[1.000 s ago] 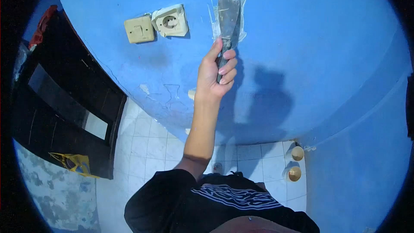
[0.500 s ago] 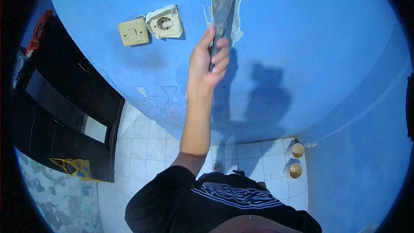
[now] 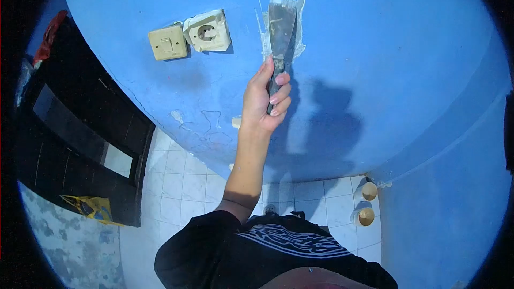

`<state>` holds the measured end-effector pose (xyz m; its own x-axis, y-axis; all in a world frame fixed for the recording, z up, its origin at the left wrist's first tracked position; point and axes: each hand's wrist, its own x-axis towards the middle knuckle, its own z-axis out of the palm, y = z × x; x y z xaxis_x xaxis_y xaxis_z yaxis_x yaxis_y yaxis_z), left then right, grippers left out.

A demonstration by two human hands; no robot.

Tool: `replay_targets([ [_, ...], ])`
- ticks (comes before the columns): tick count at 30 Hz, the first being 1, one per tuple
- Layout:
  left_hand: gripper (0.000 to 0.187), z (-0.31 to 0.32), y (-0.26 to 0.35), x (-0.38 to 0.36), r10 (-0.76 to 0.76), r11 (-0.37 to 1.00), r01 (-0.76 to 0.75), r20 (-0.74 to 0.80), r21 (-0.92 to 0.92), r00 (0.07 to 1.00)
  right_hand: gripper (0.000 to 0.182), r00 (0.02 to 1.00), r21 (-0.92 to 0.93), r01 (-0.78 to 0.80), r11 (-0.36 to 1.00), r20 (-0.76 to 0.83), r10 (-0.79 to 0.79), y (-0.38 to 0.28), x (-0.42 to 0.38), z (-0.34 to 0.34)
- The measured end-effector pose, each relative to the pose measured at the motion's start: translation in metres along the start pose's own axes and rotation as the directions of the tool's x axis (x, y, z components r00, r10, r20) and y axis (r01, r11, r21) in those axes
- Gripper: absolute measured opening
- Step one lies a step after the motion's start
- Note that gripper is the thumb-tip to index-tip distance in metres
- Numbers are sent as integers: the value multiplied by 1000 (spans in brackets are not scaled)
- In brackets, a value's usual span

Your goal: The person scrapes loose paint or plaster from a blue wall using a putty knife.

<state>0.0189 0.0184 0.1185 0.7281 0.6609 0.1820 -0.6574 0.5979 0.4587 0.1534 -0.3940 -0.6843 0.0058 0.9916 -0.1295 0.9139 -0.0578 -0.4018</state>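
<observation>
A blue wall (image 3: 407, 69) is filling most of your view, curving at the edges through the wide lens, with a white tiled floor (image 3: 190, 182) lying below. Your scraper (image 3: 280, 40) is standing nearly upright against that blue, its long axis running almost in line with your forearm (image 3: 248, 155) and leaning only slightly right towards the top. The blade (image 3: 284, 21) is lying straight above your grip, widening upward over a rough pale patch (image 3: 299, 27) that is showing along both sides and past its top edge (whether the steel is touching the wall, you cannot tell from this angle). Your left hand (image 3: 266, 95) is wrapping the handle (image 3: 274, 88), thumb closing from the left and fingertips curling in from the right, so the handle is being held firmly. This is the only hand showing; your right hand is staying out of view. Farther out, a socket (image 3: 217, 24) and a switch (image 3: 167, 43) are sitting left of the blade, while two tubs (image 3: 355, 216) are resting on the tiles, well apart from your grip, low and to the right.
</observation>
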Motion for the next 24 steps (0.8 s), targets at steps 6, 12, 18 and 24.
replay_targets([
  [6, 23, 4, 3, 16, 4, 998, -4, 7, 59, 1000, 22, 920, -41, -316, 948, 229, 317, -41, 5, -65],
  [12, 16, -5, 2, 6, -29, 1000, 29, 31, 3, 999, 24, 954, -32, -250, 968, 161, 251, -71, 31, -131],
  [18, 16, 5, -5, 3, 18, 1000, -18, -2, 24, 1000, 26, 974, -16, -199, 980, 111, 199, -85, 20, -143],
  [24, 16, 8, 0, 16, -4, 1000, 4, 22, 4, 1000, 29, 989, -1, -130, 992, 69, 129, -100, 12, -153],
])
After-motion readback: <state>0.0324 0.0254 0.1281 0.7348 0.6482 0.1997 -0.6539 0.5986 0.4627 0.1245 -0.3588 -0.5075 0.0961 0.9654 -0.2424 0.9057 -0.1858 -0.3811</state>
